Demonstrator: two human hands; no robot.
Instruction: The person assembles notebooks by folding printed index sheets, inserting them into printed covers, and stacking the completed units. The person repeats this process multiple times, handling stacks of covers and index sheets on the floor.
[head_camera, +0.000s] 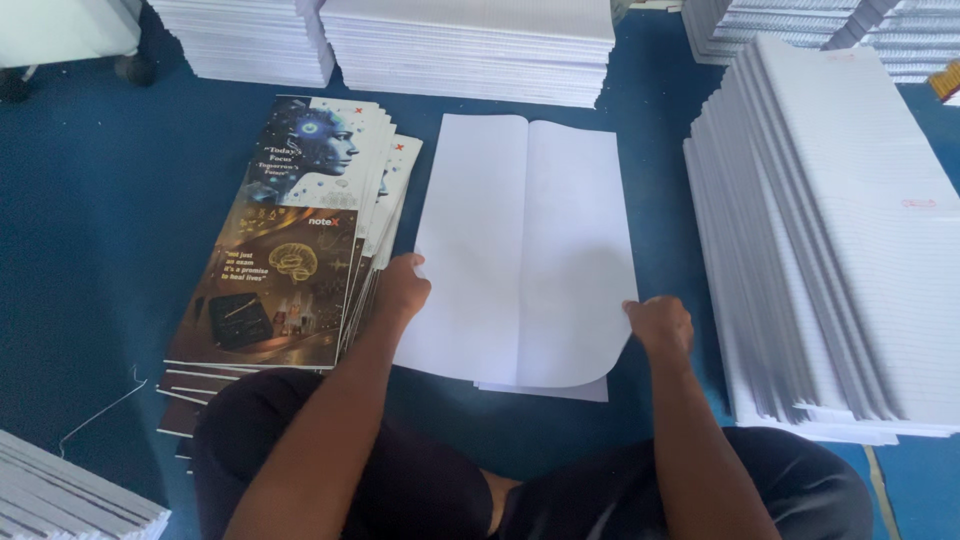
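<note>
A folded white paper sheet (525, 250) is laid flat on the blue floor (90, 230), pinched at its lower right edge by the right hand (660, 325), while its left edge is touched by the left hand (402, 290), fingers curled, beside fanned printed covers (290, 240).

Place: a notebook-binding or print-finishing workshop is suggested.
Floor: blue floor covering (90, 230) is used as the work surface; the person is seated on it.
Paper stock: tall stacks of ruled white sheets (830, 240) are ranged along the right and the far side (470, 50).
Covers: a fanned pile of printed glossy covers (290, 240) is laid at the left.
Work in hand: a folded set of blank sheets (525, 250) is spread in the middle.
</note>
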